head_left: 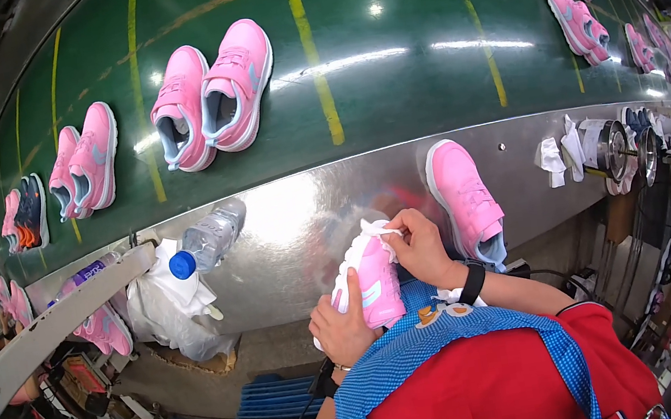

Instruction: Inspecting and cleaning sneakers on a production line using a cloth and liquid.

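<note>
A pink sneaker (378, 286) with a white sole is held up in front of me, toe away from my body. My left hand (342, 326) is closed around its sole side and heel end. My right hand (421, 247) pinches a small white cloth (376, 228) against the toe of that sneaker. Just right of my hands, a second pink sneaker (466, 200) lies on the metal ledge (311, 277), its light blue collar toward me.
Beyond the ledge runs a green conveyor belt (381, 49) with yellow lines, carrying pairs of pink sneakers (237, 86). A clear bottle with a blue cap (211, 237) and white plastic bags (173, 305) sit left, beside a pale metal bar (60, 321). White cloths (572, 144) hang at right.
</note>
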